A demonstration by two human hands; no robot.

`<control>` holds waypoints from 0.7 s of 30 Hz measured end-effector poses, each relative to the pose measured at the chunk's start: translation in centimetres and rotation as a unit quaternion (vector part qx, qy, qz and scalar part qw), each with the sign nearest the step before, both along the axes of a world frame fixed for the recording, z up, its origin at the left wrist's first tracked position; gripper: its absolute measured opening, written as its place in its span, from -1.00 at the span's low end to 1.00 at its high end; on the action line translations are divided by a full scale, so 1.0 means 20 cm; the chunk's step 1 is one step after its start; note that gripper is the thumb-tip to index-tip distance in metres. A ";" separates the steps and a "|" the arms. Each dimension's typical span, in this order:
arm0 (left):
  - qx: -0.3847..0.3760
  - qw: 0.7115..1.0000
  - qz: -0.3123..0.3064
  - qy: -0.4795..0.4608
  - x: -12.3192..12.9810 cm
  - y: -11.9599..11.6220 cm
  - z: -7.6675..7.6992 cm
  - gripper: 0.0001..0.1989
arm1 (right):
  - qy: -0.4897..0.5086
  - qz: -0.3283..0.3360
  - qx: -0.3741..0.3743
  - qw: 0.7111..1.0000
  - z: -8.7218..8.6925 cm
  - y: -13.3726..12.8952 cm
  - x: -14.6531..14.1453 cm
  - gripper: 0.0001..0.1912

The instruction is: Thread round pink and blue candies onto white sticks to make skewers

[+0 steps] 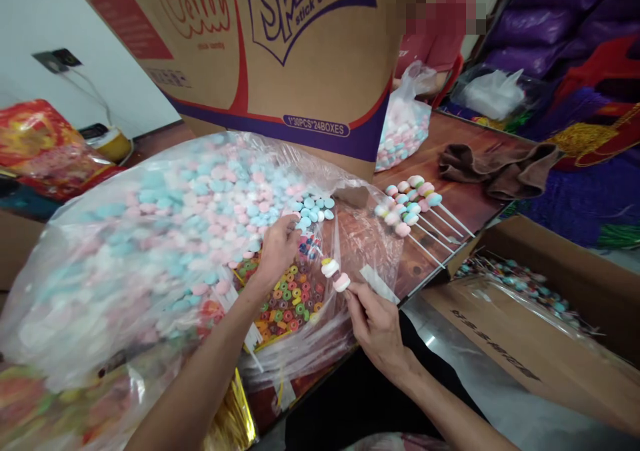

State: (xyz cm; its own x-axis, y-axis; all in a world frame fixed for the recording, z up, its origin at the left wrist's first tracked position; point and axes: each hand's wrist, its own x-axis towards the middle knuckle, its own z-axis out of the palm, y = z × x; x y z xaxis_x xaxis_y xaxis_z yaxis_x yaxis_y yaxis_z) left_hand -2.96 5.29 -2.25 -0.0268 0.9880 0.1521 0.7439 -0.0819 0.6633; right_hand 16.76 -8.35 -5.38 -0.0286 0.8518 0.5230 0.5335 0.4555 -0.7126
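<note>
My right hand (373, 321) pinches a candy stick (329, 268) threaded with white, pink and yellow pieces, its bare tip pointing up and left. My left hand (280, 248) is at the edge of a heap of pastel candies (220, 191), its fingers curled together beside some loose blue candies (314, 206); whatever they grip is hidden. The heap lies in a large clear plastic bag (75, 238). Below my left hand, small colourful candy rings (295, 298) fill a shallow tray. Several filled candy sticks (413, 201) lie side by side on the table at the right.
A big cardboard box (320, 91) stands behind the heap. A tied bag of candies (405, 128) and a brown cloth (500, 164) are on the table (460, 131). An open carton (540, 344) of candy sticks stands at the lower right. Another person (430, 44) sits beyond.
</note>
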 end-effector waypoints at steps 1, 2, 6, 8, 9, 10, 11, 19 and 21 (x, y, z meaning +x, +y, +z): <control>0.012 0.999 -0.008 0.029 0.01 0.02 0.01 -0.68 | -0.001 0.002 0.002 1.000 0.00 0.00 0.00 -0.85; 0.017 0.998 -0.024 0.064 0.01 0.05 0.01 -0.67 | 0.000 0.003 0.002 1.000 0.00 0.00 0.00 -0.86; 0.004 0.974 -0.108 0.199 0.04 0.11 0.00 -0.71 | 0.005 0.010 -0.001 1.000 -0.01 0.01 0.00 -0.87; 0.014 0.965 -0.112 0.238 0.05 0.11 -0.02 -0.70 | 0.004 0.009 0.002 1.000 -0.02 0.00 0.00 -0.87; 0.024 0.962 -0.106 0.251 0.05 0.11 -0.02 -0.70 | 0.003 0.009 0.003 1.000 -0.02 0.00 0.00 -0.87; 0.032 0.960 -0.100 0.261 0.06 0.10 -0.02 -0.70 | 0.002 0.009 0.005 1.000 -0.02 0.00 0.00 -0.87; 0.036 0.958 -0.097 0.267 0.06 0.10 -0.02 -0.70 | 0.002 0.008 0.005 1.000 -0.02 0.00 0.00 -0.87; -0.035 0.998 -0.048 0.017 0.12 0.02 0.05 -0.88 | 0.011 0.005 -0.004 1.000 -0.01 0.00 0.00 -0.85; -0.133 0.975 -0.019 -0.180 0.11 -0.01 0.06 -0.92 | 0.011 0.005 -0.004 1.000 -0.01 0.00 0.00 -0.84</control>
State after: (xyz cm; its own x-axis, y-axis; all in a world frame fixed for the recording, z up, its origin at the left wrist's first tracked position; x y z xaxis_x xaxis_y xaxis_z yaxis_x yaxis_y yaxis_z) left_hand -0.82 5.08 -0.98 0.0067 0.9926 -0.1209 0.4593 0.1044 0.8822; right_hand 16.82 -8.39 -5.65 -0.0253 0.8553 0.5175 0.5135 0.4553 -0.7273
